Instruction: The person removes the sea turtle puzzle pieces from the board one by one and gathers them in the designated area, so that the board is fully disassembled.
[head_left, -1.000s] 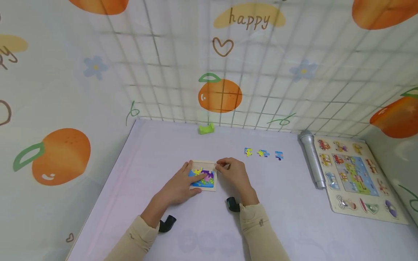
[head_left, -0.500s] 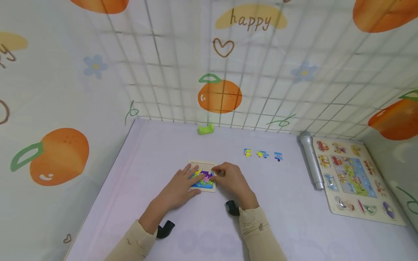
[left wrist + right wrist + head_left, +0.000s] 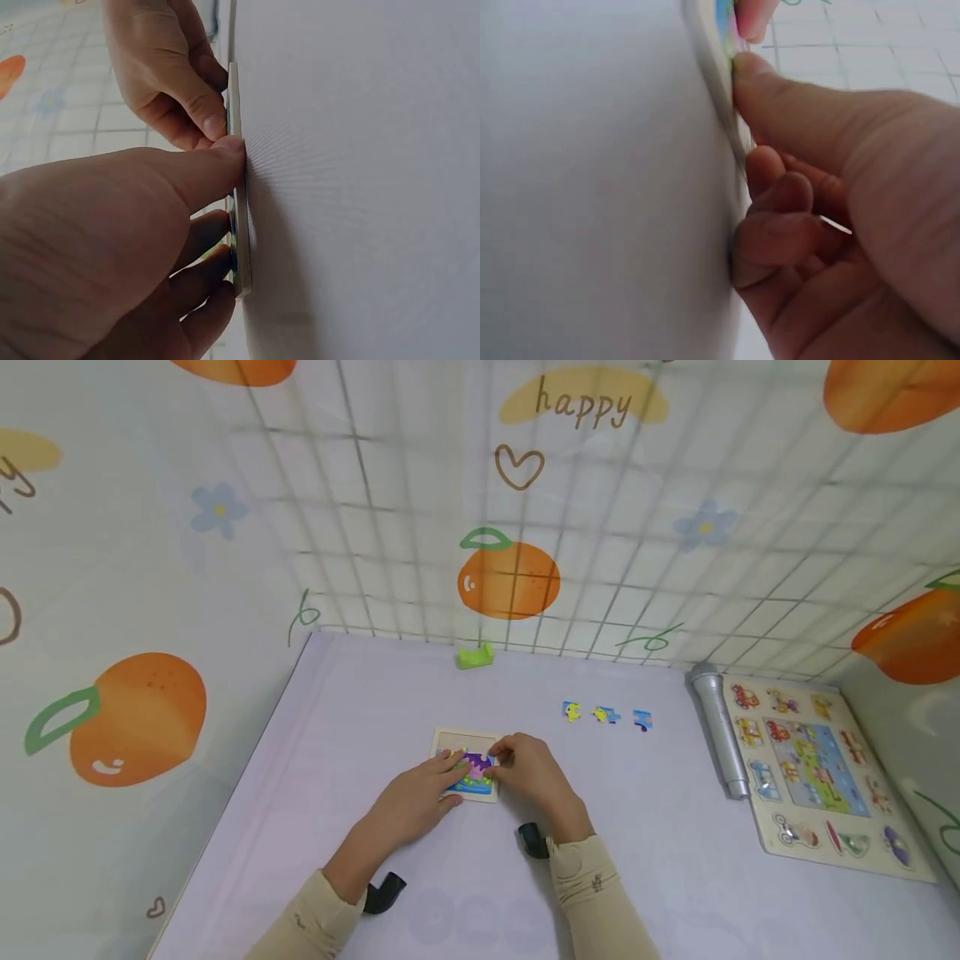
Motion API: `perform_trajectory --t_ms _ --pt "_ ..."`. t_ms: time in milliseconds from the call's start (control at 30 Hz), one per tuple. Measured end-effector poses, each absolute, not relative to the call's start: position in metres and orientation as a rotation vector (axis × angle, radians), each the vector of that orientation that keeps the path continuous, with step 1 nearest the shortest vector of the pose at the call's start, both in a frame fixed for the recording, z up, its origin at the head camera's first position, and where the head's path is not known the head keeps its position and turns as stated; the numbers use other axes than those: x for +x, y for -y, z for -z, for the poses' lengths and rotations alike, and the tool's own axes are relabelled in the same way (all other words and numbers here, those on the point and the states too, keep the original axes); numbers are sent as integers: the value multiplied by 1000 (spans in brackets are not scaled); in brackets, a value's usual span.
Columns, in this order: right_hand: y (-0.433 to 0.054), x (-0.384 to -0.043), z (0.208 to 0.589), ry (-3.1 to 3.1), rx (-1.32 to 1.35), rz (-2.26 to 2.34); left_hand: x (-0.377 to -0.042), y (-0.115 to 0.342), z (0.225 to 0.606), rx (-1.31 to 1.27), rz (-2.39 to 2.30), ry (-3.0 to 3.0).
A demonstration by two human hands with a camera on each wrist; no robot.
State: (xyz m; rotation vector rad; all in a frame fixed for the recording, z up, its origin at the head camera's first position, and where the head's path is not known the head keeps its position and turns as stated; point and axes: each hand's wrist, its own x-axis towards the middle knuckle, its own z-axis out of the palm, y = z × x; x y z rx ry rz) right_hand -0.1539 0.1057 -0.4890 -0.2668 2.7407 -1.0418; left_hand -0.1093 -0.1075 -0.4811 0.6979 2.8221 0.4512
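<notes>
A small wooden puzzle tray (image 3: pixel 468 742) lies in front of me. Bright blue, purple and pink pieces fill its lower part, while bare wood shows along its top. My left hand (image 3: pixel 412 797) lies over the tray's left side, fingers stretched across the picture. In the left wrist view, its thumb presses the tray's near edge. My right hand (image 3: pixel 536 774) is at the right border, where thumb and index finger pinch at a puzzle piece (image 3: pixel 491 760) mostly hidden by them. Its other fingers are curled, as the right wrist view shows.
Three loose puzzle pieces (image 3: pixel 606 715) lie to the tray's upper right. Farther right are a silver microphone (image 3: pixel 720 735) and a larger picture board (image 3: pixel 817 768). A green block (image 3: pixel 476 656) sits near the back wall. Black curved parts (image 3: pixel 385 893) show beside both wrists.
My right hand has moved from the tray's upper right corner slightly down along its right side. The left hand's fingers have shifted lower, drawn closer together, uncovering the tray's upper left corner.
</notes>
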Motion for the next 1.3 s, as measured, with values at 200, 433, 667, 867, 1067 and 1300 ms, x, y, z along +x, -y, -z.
perform_trajectory --t_ms 200,433,667,867,1067,1300 --pt "-105 -151 493 -2719 -223 1135 -110 108 478 670 -516 -2817" --pt "-108 -148 495 -2662 -207 1238 -111 107 477 688 -538 -2816" --pt "-107 -148 496 -2650 -174 1315 -111 107 478 671 -520 -2819" --pt "-105 -148 495 -2646 -128 1371 -111 105 479 677 -430 -2835" --pt "-106 -149 495 -2630 -65 1421 -107 102 476 802 -249 -2893" --pt "-110 -152 497 -2639 17 1453 -101 99 472 842 -198 -2956"
